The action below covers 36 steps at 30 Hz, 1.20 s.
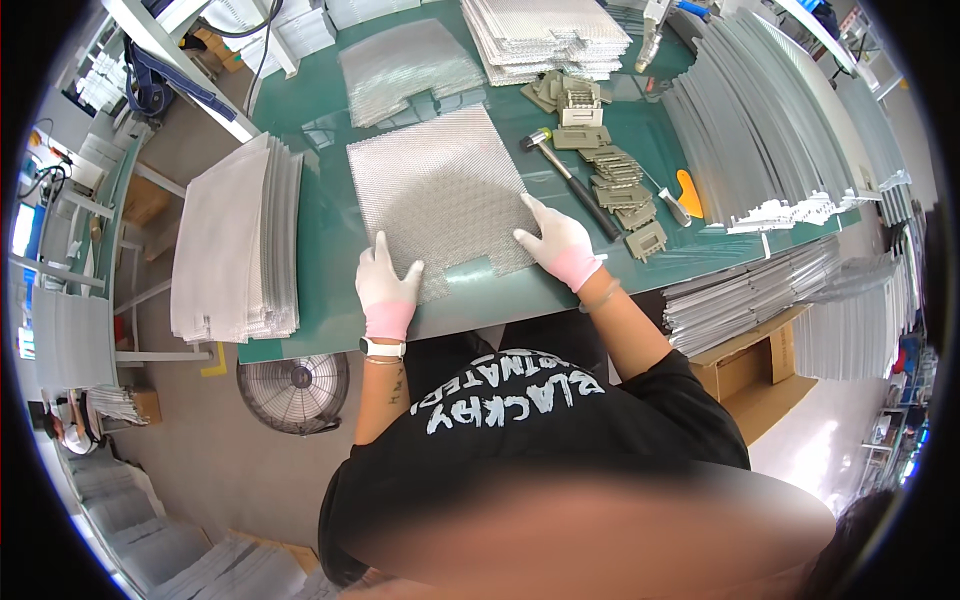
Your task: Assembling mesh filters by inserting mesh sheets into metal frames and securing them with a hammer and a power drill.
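Note:
A silvery mesh sheet (435,170) with a rectangular notch in its near edge lies before me on the green table. My left hand (388,290), in a white glove with a pink cuff, holds it at the near left edge, thumb over the top. At the right edge my right hand (562,247), gloved alike, grips it between thumb and fingers. Some fingertips are hidden by the sheet. A hammer (575,185) with a black handle lies just beyond my right hand, beside a row of grey-green plastic pieces (615,175).
Mesh sheets are stacked at the left (230,240) and back (545,35); another sheet (405,70) lies at the back. A tall row of panels (760,120) stands right, near a yellow scraper (689,195) and a screwdriver (674,207). A floor fan (293,392) stands below left.

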Available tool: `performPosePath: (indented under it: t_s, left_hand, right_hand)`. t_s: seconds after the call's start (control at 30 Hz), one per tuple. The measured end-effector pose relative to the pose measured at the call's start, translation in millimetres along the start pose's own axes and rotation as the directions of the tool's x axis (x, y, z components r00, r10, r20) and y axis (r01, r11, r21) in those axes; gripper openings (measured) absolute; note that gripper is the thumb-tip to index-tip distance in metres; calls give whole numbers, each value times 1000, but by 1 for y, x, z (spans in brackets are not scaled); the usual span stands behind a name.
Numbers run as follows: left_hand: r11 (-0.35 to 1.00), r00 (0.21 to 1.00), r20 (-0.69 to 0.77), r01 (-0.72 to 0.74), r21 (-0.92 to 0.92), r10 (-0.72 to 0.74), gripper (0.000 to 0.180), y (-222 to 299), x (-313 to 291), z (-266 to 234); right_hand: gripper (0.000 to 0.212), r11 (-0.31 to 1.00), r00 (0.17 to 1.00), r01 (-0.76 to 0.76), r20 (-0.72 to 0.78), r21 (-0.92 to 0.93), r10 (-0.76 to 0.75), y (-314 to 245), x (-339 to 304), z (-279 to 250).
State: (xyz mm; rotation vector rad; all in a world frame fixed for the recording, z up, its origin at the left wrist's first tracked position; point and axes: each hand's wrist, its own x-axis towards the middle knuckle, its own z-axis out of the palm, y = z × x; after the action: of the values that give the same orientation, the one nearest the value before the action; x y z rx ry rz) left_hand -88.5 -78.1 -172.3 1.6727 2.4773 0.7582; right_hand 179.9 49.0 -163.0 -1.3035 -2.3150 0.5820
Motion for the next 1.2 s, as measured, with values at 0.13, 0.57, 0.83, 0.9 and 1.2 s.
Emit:
performPosePath:
  t_s: [0.13,0.57,0.83,0.9,1.2]
  left_hand:
    - [1000,1000,14,18,2,-18,79,0,1,-2]
    - [976,996,38,70,204,-80,93,22,16,-31]
    - [955,915,386,-214,205,122,68,9,1,-40]
    - [955,925,364,-199,221,109,64,27,-25,-49]
    - [108,548,759,782,-614,352,30,9,-150,-10]
  right_hand:
    - [64,997,993,-68,91,-32,70,-9,2,-8]
    - [51,988,992,60,116,-142,-43,4,23,-22]
    - [21,835,970,-80,-235,-544,-60,105,118,-58]
    - [19,844,969,-70,-236,-533,-69,105,123,-53]
    - [25,977,965,211,-165,18,-206,0,40,-52]
